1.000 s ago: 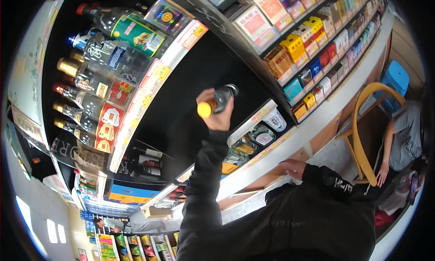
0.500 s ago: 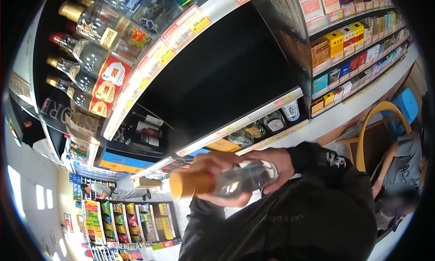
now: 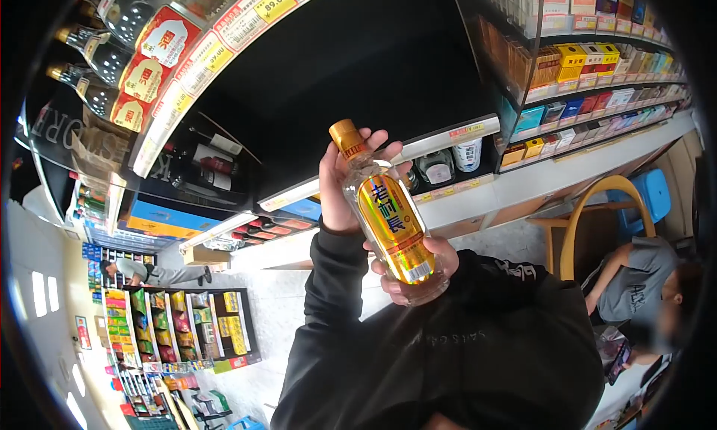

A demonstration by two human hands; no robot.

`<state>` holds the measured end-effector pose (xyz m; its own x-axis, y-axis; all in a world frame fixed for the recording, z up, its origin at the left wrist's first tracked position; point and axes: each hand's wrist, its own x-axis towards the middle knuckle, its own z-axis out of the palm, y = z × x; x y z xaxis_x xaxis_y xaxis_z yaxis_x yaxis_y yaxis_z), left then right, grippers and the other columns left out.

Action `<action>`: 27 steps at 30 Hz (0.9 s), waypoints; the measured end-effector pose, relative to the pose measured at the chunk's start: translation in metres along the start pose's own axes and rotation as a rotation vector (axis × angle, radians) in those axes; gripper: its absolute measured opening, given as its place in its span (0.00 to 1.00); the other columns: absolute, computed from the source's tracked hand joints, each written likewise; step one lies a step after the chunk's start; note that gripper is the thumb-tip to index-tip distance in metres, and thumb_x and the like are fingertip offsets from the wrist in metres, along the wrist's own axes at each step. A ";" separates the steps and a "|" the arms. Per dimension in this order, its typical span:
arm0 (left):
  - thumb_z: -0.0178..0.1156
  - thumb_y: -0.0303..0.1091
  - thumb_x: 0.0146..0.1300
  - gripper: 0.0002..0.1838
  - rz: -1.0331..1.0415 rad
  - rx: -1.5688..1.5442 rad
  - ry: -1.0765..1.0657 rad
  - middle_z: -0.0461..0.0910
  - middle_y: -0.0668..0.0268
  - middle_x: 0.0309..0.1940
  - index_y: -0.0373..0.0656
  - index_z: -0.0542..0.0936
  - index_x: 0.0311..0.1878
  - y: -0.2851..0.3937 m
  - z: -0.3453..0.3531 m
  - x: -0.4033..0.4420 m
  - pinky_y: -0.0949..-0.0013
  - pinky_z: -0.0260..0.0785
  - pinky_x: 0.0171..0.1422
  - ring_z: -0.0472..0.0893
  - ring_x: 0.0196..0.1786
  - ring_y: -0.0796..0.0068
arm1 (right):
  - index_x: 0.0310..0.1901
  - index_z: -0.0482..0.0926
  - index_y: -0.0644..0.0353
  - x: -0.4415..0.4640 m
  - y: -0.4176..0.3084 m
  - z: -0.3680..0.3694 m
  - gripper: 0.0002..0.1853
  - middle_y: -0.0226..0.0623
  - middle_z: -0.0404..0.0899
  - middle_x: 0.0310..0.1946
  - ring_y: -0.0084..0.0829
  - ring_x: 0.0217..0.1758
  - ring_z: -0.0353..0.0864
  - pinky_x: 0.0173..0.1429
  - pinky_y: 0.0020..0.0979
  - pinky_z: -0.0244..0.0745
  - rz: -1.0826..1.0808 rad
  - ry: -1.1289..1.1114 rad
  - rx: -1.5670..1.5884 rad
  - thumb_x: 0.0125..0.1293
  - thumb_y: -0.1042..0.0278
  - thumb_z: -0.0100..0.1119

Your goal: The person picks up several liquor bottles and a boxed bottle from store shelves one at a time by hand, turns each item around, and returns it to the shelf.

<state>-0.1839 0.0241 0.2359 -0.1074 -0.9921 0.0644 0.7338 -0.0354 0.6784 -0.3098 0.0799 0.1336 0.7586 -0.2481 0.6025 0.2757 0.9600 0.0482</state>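
Observation:
A clear glass liquor bottle (image 3: 388, 225) with a gold cap and a shiny gold label is tilted in front of my chest, its cap pointing up and left. My left hand (image 3: 337, 195) is wrapped round the back of its neck and shoulder, the fingertips showing past the far side. Near the base, my right hand (image 3: 439, 257) grips the bottle, its thumb at one edge and its fingers at the other. The label with large dark characters faces me.
A curved shelf with several red-labelled bottles (image 3: 142, 79) and price tags (image 3: 246, 16) is at upper left. Lower shelf bottles (image 3: 435, 167) stand behind my hands. Cigarette packs (image 3: 571, 60) fill racks at right. A wooden chair (image 3: 571, 236) and seated person (image 3: 635, 269) are at right; another person (image 3: 142, 269) is far left.
The bottle has turned from cap towards me to label facing me, and its cap end has risen. My left hand has moved up with it. My view has shifted slightly.

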 end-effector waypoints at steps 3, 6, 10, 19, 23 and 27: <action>0.42 0.54 0.68 0.24 0.012 -0.011 0.022 0.77 0.59 0.51 0.43 0.72 0.52 -0.002 0.002 0.004 0.48 0.70 0.59 0.76 0.56 0.57 | 0.70 0.45 0.62 0.002 -0.004 -0.001 0.45 0.45 0.63 0.54 0.36 0.45 0.74 0.44 0.38 0.73 -0.005 -0.008 -0.024 0.62 0.46 0.55; 0.42 0.54 0.68 0.25 0.011 -0.029 0.002 0.78 0.60 0.50 0.43 0.72 0.52 -0.003 -0.001 0.009 0.47 0.70 0.59 0.77 0.55 0.57 | 0.70 0.47 0.61 0.001 -0.007 0.003 0.44 0.45 0.64 0.54 0.36 0.45 0.74 0.44 0.38 0.73 -0.010 0.053 -0.062 0.62 0.45 0.55; 0.44 0.55 0.68 0.25 0.002 -0.049 0.032 0.78 0.61 0.50 0.42 0.71 0.54 -0.008 0.003 0.010 0.48 0.70 0.58 0.77 0.54 0.57 | 0.65 0.58 0.59 -0.004 -0.018 0.023 0.33 0.42 0.69 0.54 0.36 0.48 0.74 0.46 0.35 0.75 -0.044 0.262 -0.241 0.64 0.50 0.55; 0.71 0.35 0.50 0.45 0.418 0.703 0.125 0.64 0.56 0.60 0.41 0.56 0.67 -0.026 0.026 -0.017 0.57 0.71 0.60 0.70 0.61 0.58 | 0.68 0.47 0.66 0.002 -0.036 0.045 0.45 0.49 0.60 0.62 0.36 0.64 0.65 0.65 0.36 0.60 -0.314 0.730 -1.970 0.53 0.70 0.66; 0.66 0.33 0.55 0.36 0.258 0.203 0.058 0.68 0.60 0.57 0.43 0.61 0.65 -0.014 0.021 -0.015 0.53 0.73 0.55 0.72 0.57 0.62 | 0.68 0.46 0.65 -0.002 -0.020 0.054 0.46 0.53 0.57 0.62 0.47 0.65 0.63 0.65 0.38 0.62 -0.446 0.605 -1.983 0.53 0.67 0.67; 0.58 0.44 0.61 0.30 0.007 -0.452 -0.156 0.67 0.61 0.58 0.43 0.63 0.63 0.002 0.006 0.003 0.47 0.70 0.55 0.71 0.57 0.62 | 0.69 0.47 0.63 0.000 -0.036 0.067 0.39 0.48 0.61 0.63 0.40 0.69 0.61 0.68 0.40 0.64 0.321 0.208 -0.494 0.63 0.66 0.60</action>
<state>-0.1871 0.0216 0.2416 -0.1753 -0.9638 0.2009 0.9495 -0.1115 0.2933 -0.3596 0.0544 0.1853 0.9341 -0.0245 0.3561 0.2175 0.8301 -0.5134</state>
